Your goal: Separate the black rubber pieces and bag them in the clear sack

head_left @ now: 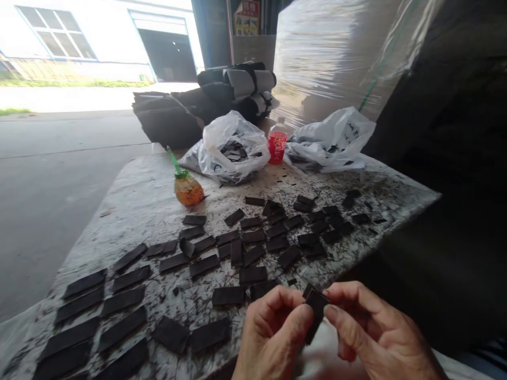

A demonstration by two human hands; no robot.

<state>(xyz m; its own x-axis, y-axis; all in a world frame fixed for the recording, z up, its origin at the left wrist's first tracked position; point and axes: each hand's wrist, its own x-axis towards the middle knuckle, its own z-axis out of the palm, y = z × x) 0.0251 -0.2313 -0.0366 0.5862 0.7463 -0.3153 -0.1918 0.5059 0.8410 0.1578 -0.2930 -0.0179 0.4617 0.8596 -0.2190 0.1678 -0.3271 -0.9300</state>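
L hand pinches a small blk piece btwn thumb & fingers, held tilted at the near edge of the table; R hand has thumb & index close together at its R side, can't tell if gripping or just touching. Loose blk strips lie in rough rows, some overlapping, w/ dark scraps around. Behind: orange bottle w/ green spout, open plastic bag of dark bits, red-label bottle, 2nd bag.
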